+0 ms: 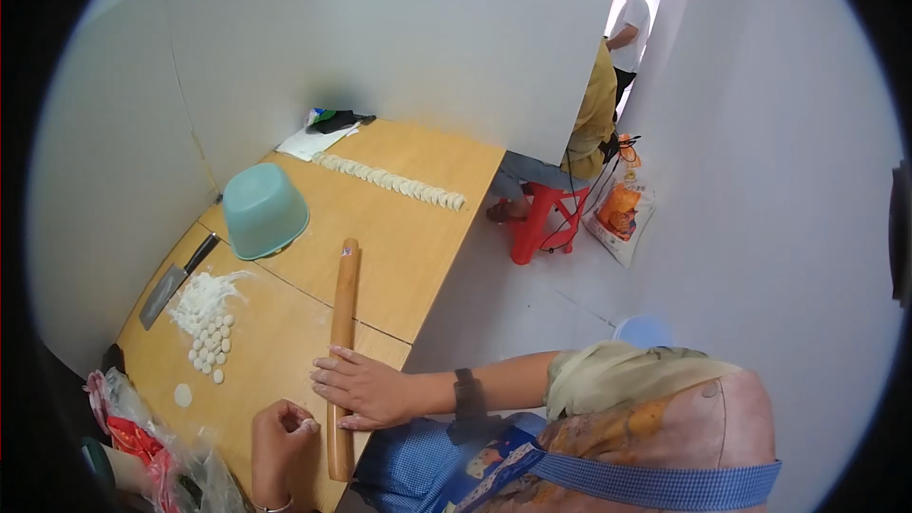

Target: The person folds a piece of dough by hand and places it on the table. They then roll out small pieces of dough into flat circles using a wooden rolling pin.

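A long wooden rolling pin lies lengthwise near the front edge of the wooden table. My right hand rests over its nearer half, closed on it with fingers draped across to the far side. Just left of the pin's near end is my left hand, its fingers curled into a pinch; whatever lies between the fingertips is too small to make out. Farther left are several small dough pieces, a flat round wrapper and a heap of flour.
An upturned green basin and a cleaver lie farther back. A row of dumplings spans the far table. Plastic bags crowd the left corner. Beyond the partition are a red stool, a seated person and a standing person.
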`<state>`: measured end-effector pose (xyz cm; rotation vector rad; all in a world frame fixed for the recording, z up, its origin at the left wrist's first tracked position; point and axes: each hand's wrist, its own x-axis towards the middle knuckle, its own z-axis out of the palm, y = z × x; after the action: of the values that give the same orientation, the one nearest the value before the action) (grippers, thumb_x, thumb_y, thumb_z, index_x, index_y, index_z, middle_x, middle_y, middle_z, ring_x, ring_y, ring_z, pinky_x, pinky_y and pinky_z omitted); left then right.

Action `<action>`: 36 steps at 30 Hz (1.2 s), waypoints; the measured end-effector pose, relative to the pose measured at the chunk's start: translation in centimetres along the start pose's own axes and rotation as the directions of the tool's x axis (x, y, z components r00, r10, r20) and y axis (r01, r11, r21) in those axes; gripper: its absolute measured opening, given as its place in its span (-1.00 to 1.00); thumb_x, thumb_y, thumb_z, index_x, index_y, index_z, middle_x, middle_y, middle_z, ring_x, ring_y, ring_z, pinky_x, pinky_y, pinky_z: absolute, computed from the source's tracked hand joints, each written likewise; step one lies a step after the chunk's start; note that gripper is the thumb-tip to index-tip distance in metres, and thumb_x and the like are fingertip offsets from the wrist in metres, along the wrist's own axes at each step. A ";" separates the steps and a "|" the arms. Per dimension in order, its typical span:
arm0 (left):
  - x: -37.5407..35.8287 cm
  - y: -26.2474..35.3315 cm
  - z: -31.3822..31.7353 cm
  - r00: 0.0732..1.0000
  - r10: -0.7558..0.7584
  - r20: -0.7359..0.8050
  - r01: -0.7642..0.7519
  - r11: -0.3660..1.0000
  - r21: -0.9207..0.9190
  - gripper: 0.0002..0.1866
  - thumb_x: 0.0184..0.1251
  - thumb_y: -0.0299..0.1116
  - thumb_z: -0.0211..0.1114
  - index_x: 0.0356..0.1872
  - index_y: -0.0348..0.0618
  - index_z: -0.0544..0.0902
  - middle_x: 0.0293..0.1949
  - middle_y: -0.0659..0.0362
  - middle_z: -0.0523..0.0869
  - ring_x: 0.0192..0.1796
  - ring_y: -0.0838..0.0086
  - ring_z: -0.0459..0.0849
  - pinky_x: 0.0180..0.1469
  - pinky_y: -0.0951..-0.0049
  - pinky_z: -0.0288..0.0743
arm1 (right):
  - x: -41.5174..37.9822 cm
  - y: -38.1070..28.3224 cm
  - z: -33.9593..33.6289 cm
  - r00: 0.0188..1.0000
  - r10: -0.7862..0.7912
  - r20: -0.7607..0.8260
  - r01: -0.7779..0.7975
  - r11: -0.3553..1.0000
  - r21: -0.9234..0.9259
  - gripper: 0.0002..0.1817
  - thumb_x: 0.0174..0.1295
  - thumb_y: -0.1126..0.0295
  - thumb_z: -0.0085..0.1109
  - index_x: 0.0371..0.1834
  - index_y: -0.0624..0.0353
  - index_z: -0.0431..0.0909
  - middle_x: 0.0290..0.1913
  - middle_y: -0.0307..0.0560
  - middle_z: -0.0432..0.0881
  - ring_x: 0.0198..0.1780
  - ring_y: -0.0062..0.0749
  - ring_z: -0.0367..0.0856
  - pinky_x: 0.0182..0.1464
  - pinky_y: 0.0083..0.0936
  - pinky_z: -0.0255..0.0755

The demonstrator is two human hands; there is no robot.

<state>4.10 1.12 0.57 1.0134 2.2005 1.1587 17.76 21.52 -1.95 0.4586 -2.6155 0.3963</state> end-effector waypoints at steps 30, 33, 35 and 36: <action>0.3 -0.8 -1.4 0.993 0.055 0.103 -0.057 0.998 0.014 -0.90 0.20 -0.51 0.36 -0.35 -0.36 0.66 -0.49 0.09 0.70 -0.42 0.47 0.60 -0.28 0.40 0.51 | 7.3 0.7 2.3 0.996 -0.073 0.052 0.074 0.997 -0.020 -0.85 0.27 0.32 0.13 -0.25 0.15 0.48 -0.29 0.00 0.53 -0.18 -0.03 0.51 -0.14 -0.11 0.34; 0.4 -1.0 -1.4 0.988 0.134 0.076 -0.140 0.986 0.086 -0.88 0.23 -0.50 0.36 -0.30 -0.37 0.67 -0.45 0.06 0.72 -0.41 0.46 0.61 -0.26 0.38 0.52 | 7.7 0.8 2.4 0.997 -0.067 0.045 0.068 0.997 -0.023 -0.85 0.28 0.31 0.12 -0.26 0.15 0.48 -0.29 -0.02 0.55 -0.17 -0.03 0.52 -0.14 -0.10 0.34; 0.4 -1.0 -1.4 0.990 0.110 0.084 -0.118 0.989 0.092 -0.87 0.24 -0.50 0.36 -0.26 -0.36 0.68 -0.43 0.06 0.73 -0.38 0.45 0.62 -0.24 0.37 0.53 | 7.3 0.6 2.1 0.996 -0.042 0.074 0.046 0.998 -0.050 -0.82 0.30 0.28 0.11 -0.22 0.16 0.49 -0.23 0.00 0.56 -0.11 -0.03 0.52 -0.06 -0.10 0.36; 0.4 -0.9 -1.4 0.990 0.110 0.083 -0.117 0.989 0.092 -0.87 0.24 -0.50 0.36 -0.26 -0.36 0.68 -0.43 0.06 0.73 -0.38 0.45 0.62 -0.24 0.37 0.53 | 6.9 0.4 1.8 0.996 -0.043 0.074 0.046 0.998 -0.049 -0.82 0.30 0.28 0.11 -0.22 0.16 0.49 -0.23 0.00 0.56 -0.11 -0.03 0.52 -0.06 -0.10 0.36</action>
<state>2.56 0.34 0.57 1.2177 2.1799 1.0504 11.13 19.56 -0.30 0.5223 -2.6734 0.3030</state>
